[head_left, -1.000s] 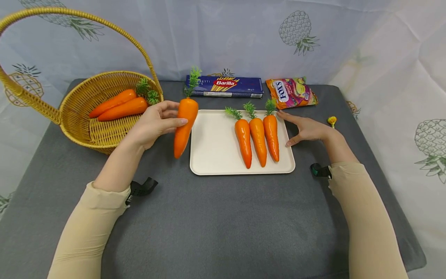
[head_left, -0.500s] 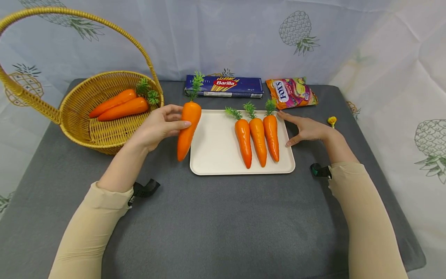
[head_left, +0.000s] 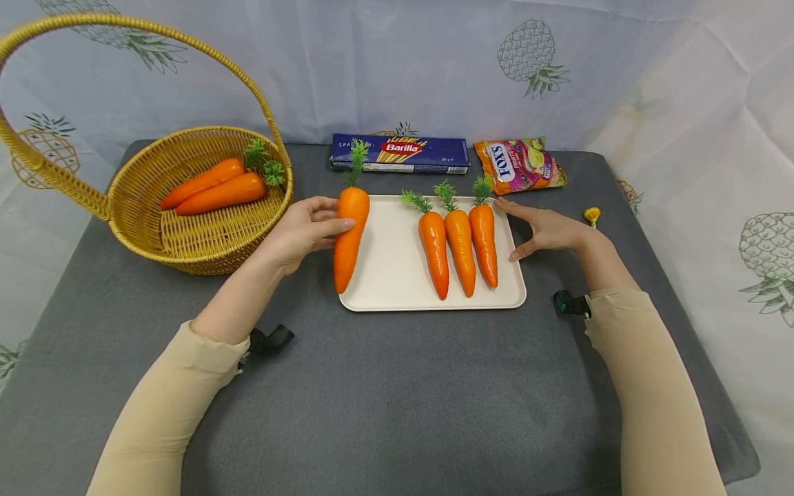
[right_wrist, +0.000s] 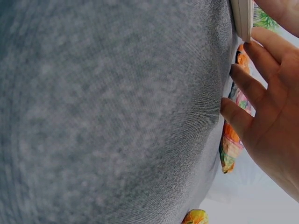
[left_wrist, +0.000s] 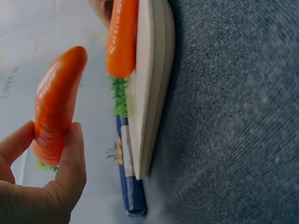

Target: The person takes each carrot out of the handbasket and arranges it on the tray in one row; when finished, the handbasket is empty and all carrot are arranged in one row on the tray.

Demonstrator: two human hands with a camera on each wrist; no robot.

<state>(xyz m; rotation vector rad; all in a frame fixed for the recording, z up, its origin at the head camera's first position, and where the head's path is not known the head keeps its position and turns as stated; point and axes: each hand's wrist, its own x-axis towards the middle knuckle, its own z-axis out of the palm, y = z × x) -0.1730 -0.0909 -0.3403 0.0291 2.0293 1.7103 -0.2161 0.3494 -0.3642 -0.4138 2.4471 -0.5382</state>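
Between thumb and fingers my left hand [head_left: 308, 231] pinches an orange carrot [head_left: 351, 238] with a green top, held over the left edge of the cream tray [head_left: 387, 275]. The left wrist view shows this carrot [left_wrist: 55, 102] raised off the tray, its tip free. Three more carrots [head_left: 459, 248] lie side by side on the tray's right half, tops toward the back. My right hand [head_left: 548, 227] rests at the tray's right edge, fingers spread and holding nothing; in the right wrist view its fingertips touch the tray's corner and the cloth.
A yellow wicker basket [head_left: 205, 258] with a tall handle stands at the left; two carrots [head_left: 217, 189] lie in it. Behind the tray are a blue spaghetti box [head_left: 399, 155] and an orange candy bag [head_left: 520, 165]. A small yellow item [head_left: 591, 215] lies far right.
My left hand has moved right with the carrot, from beside the tray to above its left edge, coming slightly nearer the front. The right hand has stayed still.
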